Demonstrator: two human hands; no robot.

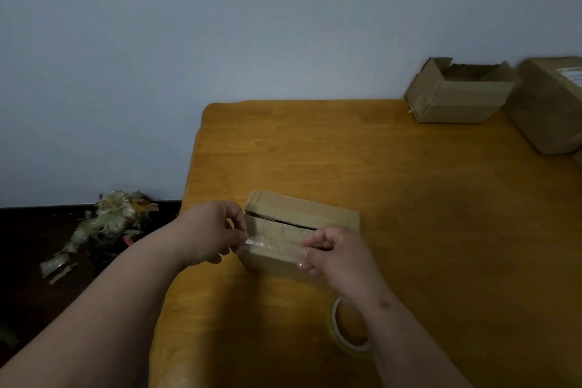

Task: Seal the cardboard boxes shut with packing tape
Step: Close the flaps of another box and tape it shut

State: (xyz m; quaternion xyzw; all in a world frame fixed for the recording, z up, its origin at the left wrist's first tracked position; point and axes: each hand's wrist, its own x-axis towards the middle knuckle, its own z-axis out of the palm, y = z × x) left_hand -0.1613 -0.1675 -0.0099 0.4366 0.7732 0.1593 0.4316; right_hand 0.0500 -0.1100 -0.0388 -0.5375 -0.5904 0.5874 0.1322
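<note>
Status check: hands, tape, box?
Both hands, left and right, stretch a tape strip over the small box. Flap seam still gapes. Nothing obstructing.

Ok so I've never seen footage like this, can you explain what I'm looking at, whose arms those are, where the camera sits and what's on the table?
There is no machine here. A person wears a camera on the head, so this single picture looks forward and down at their own bare arms. The left hand and right hand stretch a strip of clear packing tape between them over a small brown cardboard box whose top flaps show a dark gap. The box sits on an orange-brown wooden table. A roll of clear tape lies near the right wrist. An open cardboard box and a larger closed box stand at the far right. A pile of used tape scraps lies on the dark floor.
</note>
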